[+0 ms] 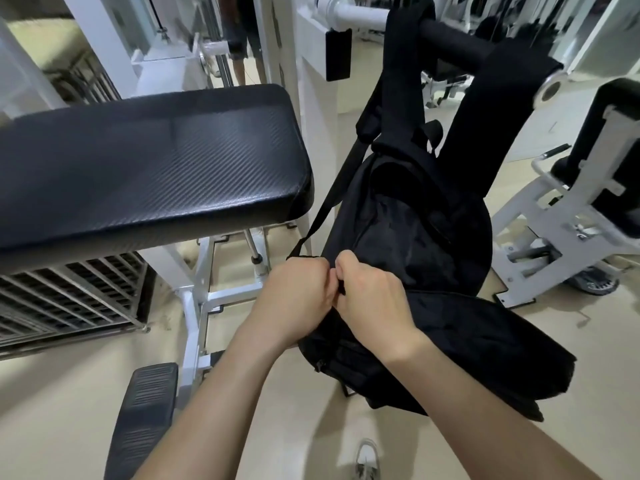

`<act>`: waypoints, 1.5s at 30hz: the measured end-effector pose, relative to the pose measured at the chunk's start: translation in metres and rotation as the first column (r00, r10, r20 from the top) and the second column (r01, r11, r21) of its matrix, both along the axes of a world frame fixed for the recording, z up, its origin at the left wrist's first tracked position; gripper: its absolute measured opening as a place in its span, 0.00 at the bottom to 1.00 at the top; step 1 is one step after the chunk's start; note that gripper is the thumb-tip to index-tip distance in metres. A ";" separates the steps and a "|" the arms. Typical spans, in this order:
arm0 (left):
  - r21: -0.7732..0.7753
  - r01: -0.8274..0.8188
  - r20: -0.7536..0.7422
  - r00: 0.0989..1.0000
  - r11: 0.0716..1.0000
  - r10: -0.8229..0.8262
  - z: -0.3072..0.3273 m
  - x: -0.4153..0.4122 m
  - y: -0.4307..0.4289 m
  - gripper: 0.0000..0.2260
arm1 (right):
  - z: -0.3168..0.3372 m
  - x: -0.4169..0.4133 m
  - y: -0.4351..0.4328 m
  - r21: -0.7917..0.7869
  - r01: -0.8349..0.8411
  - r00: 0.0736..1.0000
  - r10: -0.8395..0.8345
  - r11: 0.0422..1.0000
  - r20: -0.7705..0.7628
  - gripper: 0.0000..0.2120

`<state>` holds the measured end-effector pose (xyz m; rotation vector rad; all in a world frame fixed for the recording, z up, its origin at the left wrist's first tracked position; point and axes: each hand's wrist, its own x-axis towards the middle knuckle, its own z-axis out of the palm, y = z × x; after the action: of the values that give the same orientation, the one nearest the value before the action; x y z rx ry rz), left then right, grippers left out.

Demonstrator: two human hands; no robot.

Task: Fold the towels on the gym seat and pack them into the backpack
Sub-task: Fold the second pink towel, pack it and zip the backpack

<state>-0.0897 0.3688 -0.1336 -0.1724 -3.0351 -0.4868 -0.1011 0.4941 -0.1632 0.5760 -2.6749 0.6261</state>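
Observation:
A black backpack (408, 230) hangs by its straps from a padded black bar (450, 39) of the gym machine, right of the black gym seat (145, 161). Its front flap (485, 344) droops open toward the lower right. My left hand (294, 296) grips the backpack's edge where a thin strap meets it. Right beside it, my right hand (374, 303) pinches a small black tab, probably the zipper pull, at the same edge. The two hands touch each other. No towel shows on the seat or anywhere else in view.
White machine frame (197, 306) stands under the seat, with a ribbed black footplate (142, 417) on the floor. A metal grate rack (69, 299) sits at the left. Another white machine (571, 220) stands at the right. My shoe (367, 459) shows at the bottom.

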 end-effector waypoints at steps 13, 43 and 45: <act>0.473 -0.071 -0.139 0.978 0.878 0.154 -0.078 0.016 -0.011 0.13 | 0.001 0.000 -0.002 -0.045 -0.080 0.969 0.088 0.996 0.229 0.11; 0.423 0.064 -0.496 0.851 0.904 0.172 -0.022 -0.011 0.024 0.18 | 0.095 -0.040 0.025 -0.040 0.077 0.978 -0.068 0.996 0.196 0.17; 0.452 0.087 -0.467 0.871 0.888 0.152 -0.011 -0.021 0.036 0.15 | 0.097 -0.040 0.026 -0.017 0.093 0.981 -0.089 0.995 0.174 0.15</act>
<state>-0.1103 0.4048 -0.1451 -0.1812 -2.3418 -0.9751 -0.1411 0.5197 -0.0658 0.4060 -2.8315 0.7118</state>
